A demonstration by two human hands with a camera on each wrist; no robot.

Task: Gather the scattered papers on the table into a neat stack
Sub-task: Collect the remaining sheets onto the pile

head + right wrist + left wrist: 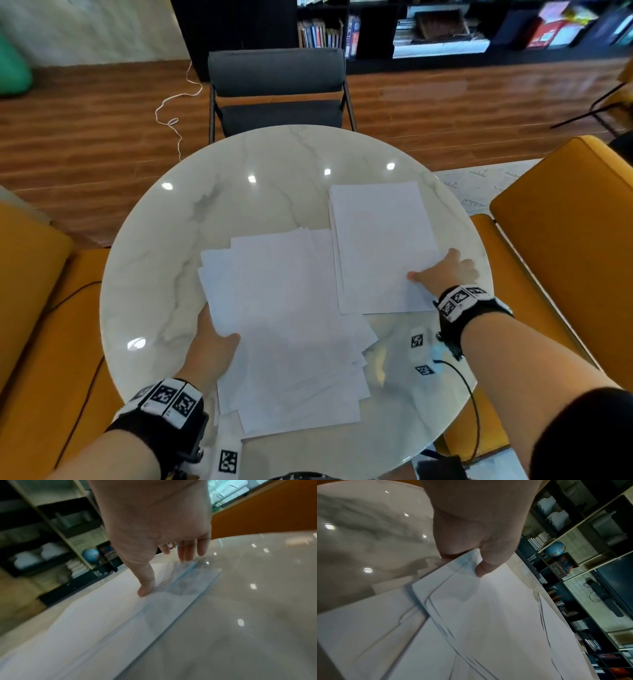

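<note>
Two paper piles (291, 325), wrist view: left hand (476, 534) seemingly pinching

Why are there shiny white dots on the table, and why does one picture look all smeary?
Head view: the dots are ceiling lights mirrored in the glossy marble table, whose round edge bulges from the wide lens. Right wrist view: the right hand and the small paper pile look streaked by motion blur. Left wrist view: sharper, with the left hand shadowing the big paper pile.

Head view bright, even; ceiling-light glare spots on glossy table (274, 154) from 9 to 1 o'clock. Edges bow, wide-angle. Left wrist view dim, shelves sharp at 3 o'clock. Right wrist view motion-blurred throughout, papers (85, 622) smeared.
</note>
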